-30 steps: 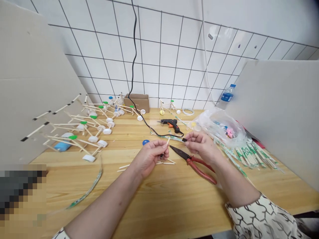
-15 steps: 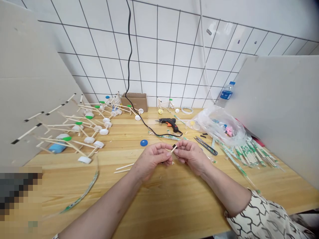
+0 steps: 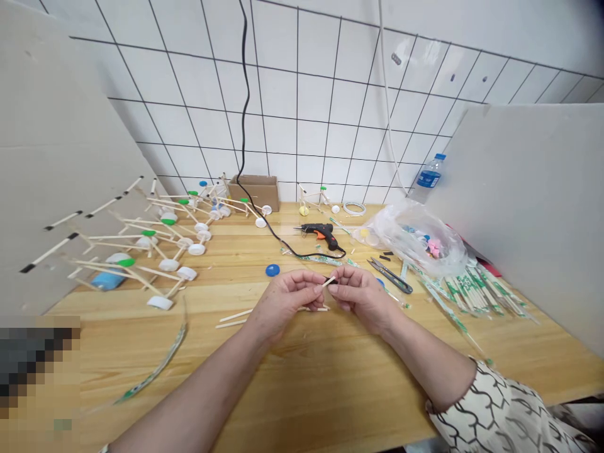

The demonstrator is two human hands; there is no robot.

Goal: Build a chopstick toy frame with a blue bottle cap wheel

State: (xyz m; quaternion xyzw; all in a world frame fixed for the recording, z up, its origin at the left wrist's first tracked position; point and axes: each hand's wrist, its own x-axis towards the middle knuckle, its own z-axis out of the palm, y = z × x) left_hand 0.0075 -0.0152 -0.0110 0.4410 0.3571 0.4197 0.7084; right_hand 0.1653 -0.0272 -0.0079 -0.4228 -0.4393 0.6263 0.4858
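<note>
1. Centrally, a thin wooden stick (image 3: 328, 282) is held just above the table (image 3: 306, 384), in front of the person and between both hands. It slants up towards the right.
2. The left hand (image 3: 287, 299) has thumb and forefinger pressed together on the stick's lower part. The other fingers are curled under, which looks like a way to keep so slight a thing from turning.
3. The right hand (image 3: 361, 296) meets it at the upper end, its fingertips closed on a small black bit (image 3: 333, 280) at the stick's tip. Whether that bit wraps the stick or only touches it is too small to tell.
4. Just beneath the hands lie loose sticks (image 3: 234, 318), within easy reach of the left hand, and a blue cap (image 3: 272, 270) sits near.
5. Snips (image 3: 389, 275) rest just right of the right hand. A glue gun (image 3: 319, 232) lies farther back, its black cable (image 3: 245, 126) running up the tiled wall (probably parked there so the nozzle stays away from the fingers).
6. A plastic bag (image 3: 415, 236) of small coloured pieces and a heap of wrapped sticks (image 3: 476, 289) are spread on the right.
7. Stick-and-cap models (image 3: 160, 248) are lined up on the left, well apart from the hands.
</note>
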